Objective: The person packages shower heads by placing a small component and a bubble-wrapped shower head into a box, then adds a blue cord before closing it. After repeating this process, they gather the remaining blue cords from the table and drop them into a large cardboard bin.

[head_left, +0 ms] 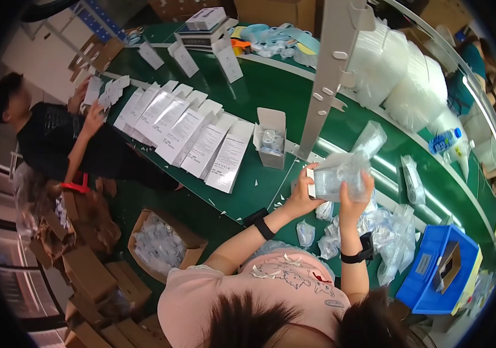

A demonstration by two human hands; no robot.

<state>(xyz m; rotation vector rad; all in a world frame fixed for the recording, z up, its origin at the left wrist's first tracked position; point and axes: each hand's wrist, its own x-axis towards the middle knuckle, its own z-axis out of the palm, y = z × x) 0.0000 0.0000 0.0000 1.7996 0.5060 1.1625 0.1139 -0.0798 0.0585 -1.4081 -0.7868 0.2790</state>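
Observation:
Over the green bench, my two hands hold a small white carton point(310, 184) and a clear plastic-wrapped package point(332, 184) close together. My left hand point(302, 197) grips the carton side, its fingers wrapped round the edge. Closed on the package from the other side is my right hand point(357, 194), thumb in front. Whether the package is partly inside the carton I cannot tell. Left of my hands stands an open white carton point(271, 145) with clear wrapped parts in it. Loose clear plastic bags point(370, 229) with parts lie by my right forearm.
Folded-open white cartons point(193, 136) stand in a row at left, beside a co-worker point(45, 127) handling white cardboard. A metal post point(332, 75) rises ahead. A blue bin point(433, 269) sits at right, bubble-wrap rolls point(402, 72) behind. A cardboard box point(193, 258) of clear parts stands below.

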